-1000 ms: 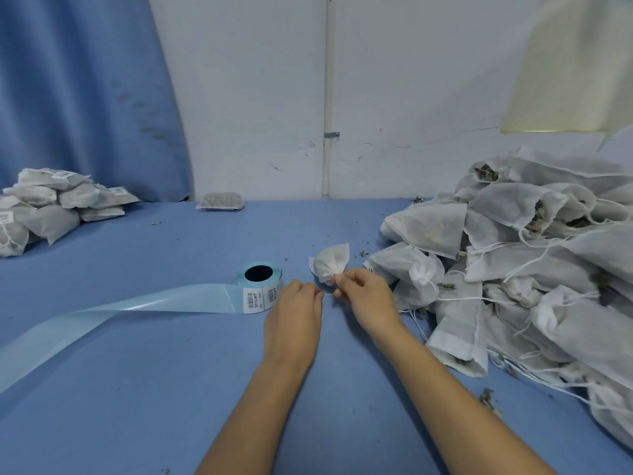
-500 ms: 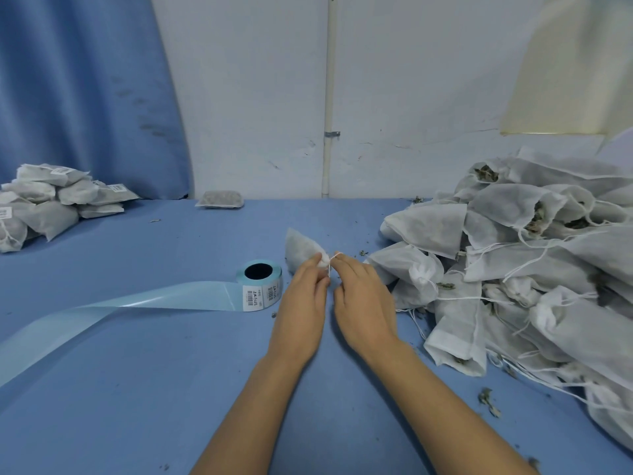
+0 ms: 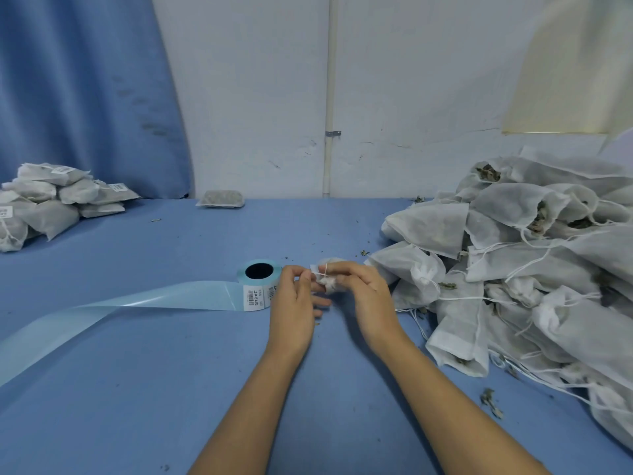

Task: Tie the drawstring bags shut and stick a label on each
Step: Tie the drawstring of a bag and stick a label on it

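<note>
Both hands meet over the desk (image 3: 171, 371), the right hand (image 3: 363, 296) curled round a small white bag (image 3: 330, 285), the left hand (image 3: 294, 299) pinching its drawstring (image 3: 324, 270) beside the neck, with the label roll (image 3: 258, 281) just left of them.

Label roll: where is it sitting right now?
Head view, centre of the blue table: the label roll sits just left of the left hand, its backing strip trailing off leftward.

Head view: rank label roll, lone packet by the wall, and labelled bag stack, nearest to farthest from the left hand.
1. Label roll, just beside the left hand.
2. Lone packet, back by the wall.
3. Labelled bag stack, far left.
</note>
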`<state>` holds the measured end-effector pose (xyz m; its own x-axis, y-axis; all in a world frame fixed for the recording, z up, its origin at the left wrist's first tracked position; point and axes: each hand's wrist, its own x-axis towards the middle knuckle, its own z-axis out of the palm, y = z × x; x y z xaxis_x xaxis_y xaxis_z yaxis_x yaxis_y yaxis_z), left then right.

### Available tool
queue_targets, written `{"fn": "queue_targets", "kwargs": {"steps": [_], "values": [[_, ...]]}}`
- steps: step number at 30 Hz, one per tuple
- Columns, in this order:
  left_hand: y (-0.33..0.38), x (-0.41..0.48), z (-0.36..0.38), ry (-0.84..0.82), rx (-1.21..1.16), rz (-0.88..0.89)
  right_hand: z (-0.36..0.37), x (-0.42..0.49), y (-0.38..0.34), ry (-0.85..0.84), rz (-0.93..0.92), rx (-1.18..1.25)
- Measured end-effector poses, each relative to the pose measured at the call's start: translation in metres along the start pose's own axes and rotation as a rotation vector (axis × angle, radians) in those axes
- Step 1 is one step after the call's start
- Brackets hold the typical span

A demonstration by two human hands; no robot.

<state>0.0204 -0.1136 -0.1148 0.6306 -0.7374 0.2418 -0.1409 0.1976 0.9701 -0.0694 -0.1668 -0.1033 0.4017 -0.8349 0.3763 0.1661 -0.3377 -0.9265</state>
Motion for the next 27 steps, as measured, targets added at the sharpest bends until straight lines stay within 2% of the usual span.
{"fn": "queue_targets", "kwargs": {"steps": [2, 4, 8, 10, 13, 15, 17, 21, 27], "values": [[0.0, 0.003, -0.003, 0.044, 0.005, -0.029, 0.0, 0.0, -0.003, -0.086, 0.012, 0.101], [0.0, 0.004, -0.007, 0.078, 0.074, -0.007, 0.001, -0.001, -0.003, -0.143, 0.015, 0.097], [0.001, 0.006, -0.015, 0.179, 0.368, 0.212, 0.005, -0.002, 0.003, -0.202, 0.069, -0.14], [0.003, 0.006, -0.014, 0.191, 0.34, 0.256, 0.006, -0.004, 0.004, -0.23, 0.026, -0.295], [0.006, 0.006, -0.01, 0.158, 0.056, 0.106, 0.01, -0.004, 0.005, -0.269, -0.055, -0.38], [0.008, 0.005, -0.007, 0.151, -0.11, 0.036, 0.011, -0.004, 0.005, -0.243, -0.035, -0.335], [0.007, 0.006, -0.008, 0.143, -0.161, 0.036, 0.011, -0.002, 0.003, -0.196, 0.004, -0.243], [0.002, 0.007, -0.013, 0.119, -0.031, 0.1, 0.007, -0.001, -0.007, -0.193, 0.035, -0.01], [-0.001, 0.005, -0.014, 0.064, 0.034, 0.137, 0.004, -0.002, -0.005, -0.183, 0.254, 0.331]]}}
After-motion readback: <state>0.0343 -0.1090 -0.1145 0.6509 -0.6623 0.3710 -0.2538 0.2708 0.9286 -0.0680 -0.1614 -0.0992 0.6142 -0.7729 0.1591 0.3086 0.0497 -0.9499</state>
